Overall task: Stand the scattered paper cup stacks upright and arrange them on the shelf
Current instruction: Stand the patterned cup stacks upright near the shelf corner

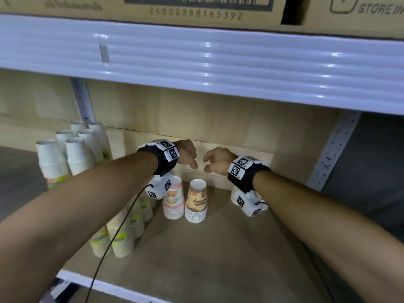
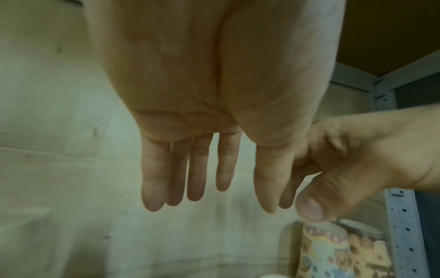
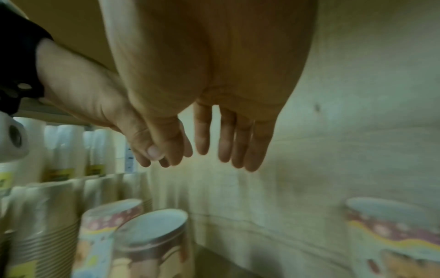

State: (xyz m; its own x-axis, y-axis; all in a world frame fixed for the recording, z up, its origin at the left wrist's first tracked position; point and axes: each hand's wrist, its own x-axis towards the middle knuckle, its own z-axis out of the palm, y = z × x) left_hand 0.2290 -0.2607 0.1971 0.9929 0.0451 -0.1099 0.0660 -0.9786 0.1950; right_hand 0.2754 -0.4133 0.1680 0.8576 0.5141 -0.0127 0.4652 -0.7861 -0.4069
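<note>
From my feed the biggest thing is the shelf [image 1: 196,254], a brown board with a white front lip, and a cardboard box [image 1: 196,7] sits on the level above it. Along the left side there's a whole row of plain white cup stacks [image 1: 122,235], all standing rim-down. Near the back wall two printed stacks stand upright side by side, just touching: the pink one [image 1: 173,199] and the brown one [image 1: 196,201]. In the right wrist view another pink-rimmed stack [image 3: 393,235] shows off to the right, also upright as far as I can tell.

Both hands hang over those two printed stacks, close together but holding nothing. The left hand [image 1: 187,155] has its fingers [image 2: 197,169] straight and relaxed, pointing down. The right hand [image 1: 215,160] looks the same in its own wrist view, fingers [image 3: 238,143] loose and empty.
</note>
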